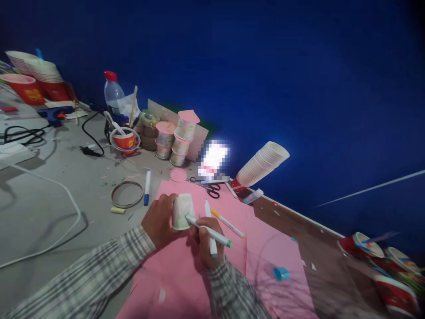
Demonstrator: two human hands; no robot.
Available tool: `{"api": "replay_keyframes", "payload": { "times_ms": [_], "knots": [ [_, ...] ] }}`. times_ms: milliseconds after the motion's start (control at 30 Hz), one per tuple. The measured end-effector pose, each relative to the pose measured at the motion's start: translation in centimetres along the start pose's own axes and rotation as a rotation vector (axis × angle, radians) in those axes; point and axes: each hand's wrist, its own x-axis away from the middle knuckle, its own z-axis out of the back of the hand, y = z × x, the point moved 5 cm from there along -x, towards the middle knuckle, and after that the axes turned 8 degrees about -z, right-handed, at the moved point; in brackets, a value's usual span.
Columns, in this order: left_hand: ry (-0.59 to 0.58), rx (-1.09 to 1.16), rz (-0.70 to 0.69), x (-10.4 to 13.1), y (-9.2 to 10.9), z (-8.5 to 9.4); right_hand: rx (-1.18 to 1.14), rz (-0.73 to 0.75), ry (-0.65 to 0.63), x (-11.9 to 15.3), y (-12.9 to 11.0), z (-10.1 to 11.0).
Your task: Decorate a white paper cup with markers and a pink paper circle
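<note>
My left hand [160, 219] is wrapped round the side of a small white paper cup [182, 208], which stands upside down with green marks drawn on it. In my right hand [207, 239] is a white marker with a green end [212, 232]; its tip meets the cup's side. A second white marker [208, 208] with a grey end passes through the same hand, crossing the first. Beneath both hands lies pink paper [186, 274]. Just right of the cup is a yellow-capped marker [227, 223], and a blue-capped marker [147, 188] lies to the left.
Behind are scissors [213, 190], a lit blurred screen [214, 158], stacked decorated cups [182, 144] with pink tops and a leaning stack of paper cups [262, 166]. Leftward lie a tape ring [114, 195], a red cup of tools [124, 141], a glue gun [56, 114] and a white cable [66, 192].
</note>
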Motion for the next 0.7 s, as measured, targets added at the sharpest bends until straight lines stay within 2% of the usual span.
{"api": "replay_keyframes", "payload": {
  "times_ms": [400,700],
  "knots": [
    [0.025,-0.082,-0.022,0.0,0.1,0.0,0.209,0.149,-0.009,-0.5,-2.4,-0.5],
    [0.017,-0.083,-0.041,0.2,0.0,-0.2,0.283,0.247,0.006,-0.4,-2.9,-0.6]
  ]
}}
